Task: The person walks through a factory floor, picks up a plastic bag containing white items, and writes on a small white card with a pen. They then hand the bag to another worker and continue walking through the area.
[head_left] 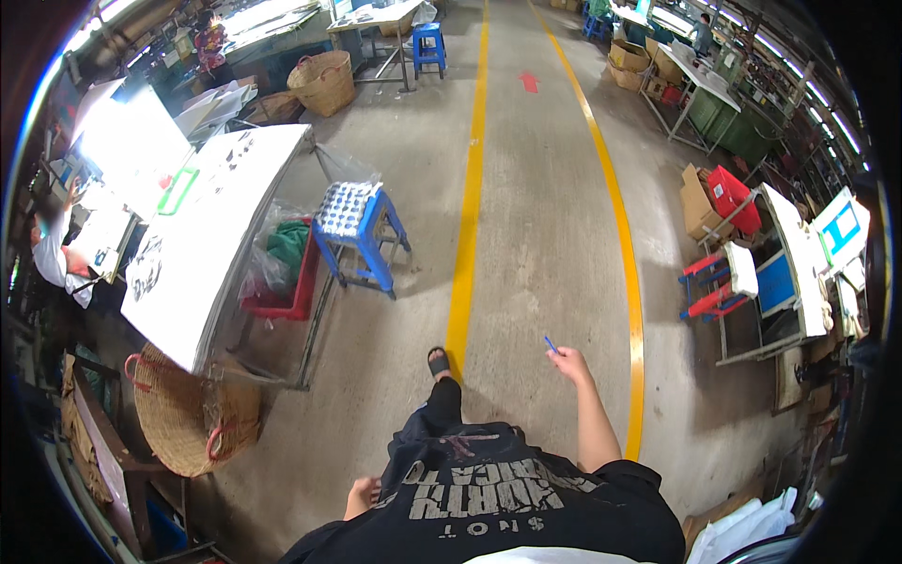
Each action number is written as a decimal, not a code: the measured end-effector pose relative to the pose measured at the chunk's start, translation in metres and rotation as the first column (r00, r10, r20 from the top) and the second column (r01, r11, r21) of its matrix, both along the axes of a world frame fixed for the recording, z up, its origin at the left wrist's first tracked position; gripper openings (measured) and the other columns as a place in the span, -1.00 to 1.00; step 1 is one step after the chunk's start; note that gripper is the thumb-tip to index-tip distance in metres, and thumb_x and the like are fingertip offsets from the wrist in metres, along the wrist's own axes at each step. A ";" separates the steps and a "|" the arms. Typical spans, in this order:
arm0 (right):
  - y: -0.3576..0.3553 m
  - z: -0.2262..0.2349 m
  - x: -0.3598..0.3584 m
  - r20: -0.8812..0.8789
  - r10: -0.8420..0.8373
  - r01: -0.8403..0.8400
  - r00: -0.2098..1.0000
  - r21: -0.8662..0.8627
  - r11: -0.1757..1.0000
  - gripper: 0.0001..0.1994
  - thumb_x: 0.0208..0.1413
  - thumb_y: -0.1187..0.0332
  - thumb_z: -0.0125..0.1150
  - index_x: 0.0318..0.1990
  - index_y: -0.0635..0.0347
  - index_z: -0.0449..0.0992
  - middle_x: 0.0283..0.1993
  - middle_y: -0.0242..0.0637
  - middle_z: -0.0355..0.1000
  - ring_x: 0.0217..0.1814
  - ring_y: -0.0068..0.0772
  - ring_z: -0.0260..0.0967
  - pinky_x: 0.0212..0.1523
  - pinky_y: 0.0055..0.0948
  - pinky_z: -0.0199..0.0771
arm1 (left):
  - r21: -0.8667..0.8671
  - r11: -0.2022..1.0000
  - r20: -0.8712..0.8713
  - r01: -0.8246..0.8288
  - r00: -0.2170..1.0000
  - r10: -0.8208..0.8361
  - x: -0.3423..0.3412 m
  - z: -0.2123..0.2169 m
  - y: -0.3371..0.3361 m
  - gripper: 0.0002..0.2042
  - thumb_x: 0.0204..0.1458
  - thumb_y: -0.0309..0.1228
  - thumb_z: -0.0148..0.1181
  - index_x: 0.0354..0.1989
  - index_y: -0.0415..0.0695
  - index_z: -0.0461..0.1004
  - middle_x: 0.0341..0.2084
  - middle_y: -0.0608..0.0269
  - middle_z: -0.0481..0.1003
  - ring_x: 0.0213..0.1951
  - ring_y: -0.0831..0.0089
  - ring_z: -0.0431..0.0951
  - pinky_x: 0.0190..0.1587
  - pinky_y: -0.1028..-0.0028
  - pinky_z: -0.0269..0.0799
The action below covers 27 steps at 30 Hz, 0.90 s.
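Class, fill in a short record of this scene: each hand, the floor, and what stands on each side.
Right hand: the right hand holds what looks like a blue pen
Left hand: the left hand is beside the black shirt; grip unclear
Floor: yellow lines, red arrow
Left side: white table, blue stool, basket
Right side: red bin, red-and-blue stool

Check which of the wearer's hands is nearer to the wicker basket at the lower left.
Left. The left hand is just to the right of the wicker basket; the right hand is much farther right, held out with a slim blue object.
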State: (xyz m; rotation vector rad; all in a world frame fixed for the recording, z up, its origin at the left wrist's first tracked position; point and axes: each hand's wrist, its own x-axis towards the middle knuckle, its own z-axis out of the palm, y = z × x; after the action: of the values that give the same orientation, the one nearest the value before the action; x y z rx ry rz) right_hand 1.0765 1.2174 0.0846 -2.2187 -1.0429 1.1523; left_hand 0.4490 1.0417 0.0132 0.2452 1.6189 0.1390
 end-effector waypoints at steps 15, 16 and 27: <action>0.224 -0.088 0.073 -0.233 -0.383 0.178 0.894 -0.598 0.781 -0.72 0.07 0.13 0.28 -0.27 0.16 0.55 -0.34 -0.26 0.46 -0.49 -0.34 0.31 -0.42 -0.28 0.37 | 0.554 0.763 -0.169 0.334 0.942 -0.290 0.210 0.038 0.737 -0.72 0.08 -0.50 -0.04 -0.08 -0.22 0.51 -0.34 0.13 0.57 -0.43 0.40 0.56 -0.40 0.43 0.48; 0.239 -0.066 0.077 -0.220 -0.279 0.139 0.935 -0.496 0.857 -0.74 0.05 0.15 0.29 -0.30 0.16 0.55 -0.39 -0.28 0.45 -0.50 -0.35 0.30 -0.44 -0.30 0.34 | 0.637 0.705 -0.153 0.311 0.948 -0.280 0.225 0.042 0.788 -0.72 0.07 -0.53 -0.06 -0.07 -0.24 0.50 -0.33 0.12 0.57 -0.41 0.39 0.57 -0.34 0.43 0.50; 0.652 -0.093 0.315 -0.016 -0.332 0.264 0.943 -0.569 0.779 -0.68 0.11 0.13 0.22 -0.35 0.26 0.57 -0.47 -0.27 0.45 -0.48 -0.36 0.33 -0.44 -0.32 0.35 | 0.205 0.923 -0.093 0.326 0.945 -0.313 0.392 0.036 1.037 -0.64 0.09 -0.38 -0.02 0.08 0.05 0.45 -0.15 0.20 0.58 -0.17 0.28 0.58 -0.11 0.16 0.41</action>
State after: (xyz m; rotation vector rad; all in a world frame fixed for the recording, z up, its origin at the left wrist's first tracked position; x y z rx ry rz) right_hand 1.3913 1.8697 -0.0084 -2.5839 -0.2840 1.5575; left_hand 0.8408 2.0789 0.0495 0.6857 1.5986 0.0584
